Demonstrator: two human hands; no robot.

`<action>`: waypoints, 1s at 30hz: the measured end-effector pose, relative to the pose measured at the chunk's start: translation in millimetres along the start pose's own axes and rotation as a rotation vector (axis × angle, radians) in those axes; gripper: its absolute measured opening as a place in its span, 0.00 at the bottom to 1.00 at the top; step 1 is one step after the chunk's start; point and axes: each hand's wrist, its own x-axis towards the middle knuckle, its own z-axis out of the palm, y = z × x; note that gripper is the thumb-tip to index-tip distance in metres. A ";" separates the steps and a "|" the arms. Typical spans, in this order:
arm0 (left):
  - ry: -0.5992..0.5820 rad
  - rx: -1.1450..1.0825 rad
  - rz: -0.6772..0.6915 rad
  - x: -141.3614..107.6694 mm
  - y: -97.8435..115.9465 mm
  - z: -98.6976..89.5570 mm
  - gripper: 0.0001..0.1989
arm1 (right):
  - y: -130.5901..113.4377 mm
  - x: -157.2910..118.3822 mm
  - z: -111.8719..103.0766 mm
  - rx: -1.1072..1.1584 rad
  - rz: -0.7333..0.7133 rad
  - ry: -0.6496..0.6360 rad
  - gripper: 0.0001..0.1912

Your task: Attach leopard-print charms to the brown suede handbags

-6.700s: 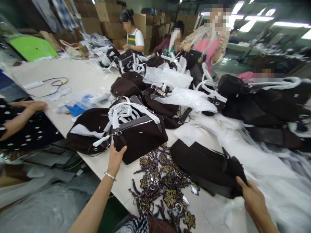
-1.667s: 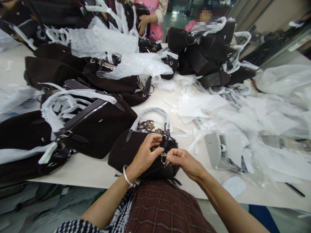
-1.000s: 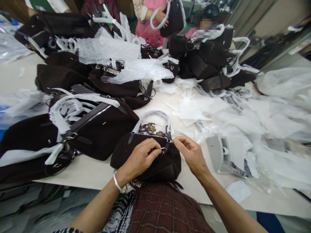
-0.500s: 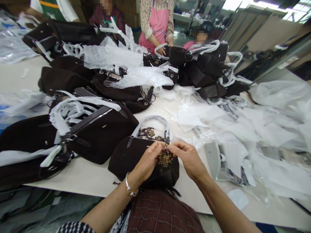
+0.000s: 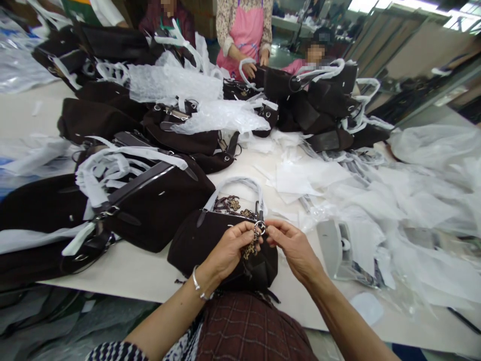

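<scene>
A small dark brown handbag (image 5: pixel 210 245) stands at the table's front edge, its handle (image 5: pixel 240 181) wrapped in white paper. Over its right end, my left hand (image 5: pixel 233 248) pinches a metal ring (image 5: pixel 260 228) from which a leopard-patterned charm (image 5: pixel 249 250) hangs, partly covered by my fingers. Thumb and fingers of my right hand (image 5: pixel 291 245) are closed at the ring's right side, touching it. More leopard-patterned flower charms (image 5: pixel 233 202) with dark chain lie in the opening of the bag, behind my hands.
Larger dark handbags (image 5: pixel 161 205) crowd the left side, and others are piled at the back under bubble wrap (image 5: pixel 175 84). White paper sheets (image 5: pixel 296 175) and clear plastic bags (image 5: pixel 428 210) cover the right. A grey plastic holder (image 5: pixel 330 248) sits right of my hand. A person in a pink apron (image 5: pixel 246 32) handles a bag across the table.
The ring has turned up into plain view between my hands, and the charm below it is now more covered by my left fingers. My right hand has shifted slightly to the right.
</scene>
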 end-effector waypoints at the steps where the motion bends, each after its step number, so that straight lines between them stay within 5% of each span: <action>1: -0.022 -0.056 -0.025 0.5 -1.7 -0.5 0.12 | 1.8 0.0 -0.1 0.011 0.016 -0.032 0.17; 4: -0.050 -0.171 -0.089 1.8 -5.8 -1.1 0.11 | 5.7 -1.2 2.3 0.065 0.024 -0.097 0.15; 9: -0.039 -0.131 -0.071 3.9 -10.7 -2.1 0.12 | 7.5 -2.6 5.8 0.124 0.021 -0.020 0.13; 22: 0.051 0.894 0.252 4.1 -3.6 -12.5 0.06 | 26.8 -1.0 5.3 0.272 0.042 0.015 0.11; 30: 0.135 1.227 0.241 31.6 -7.8 -32.2 0.07 | 71.7 13.9 -4.9 0.118 0.007 0.183 0.13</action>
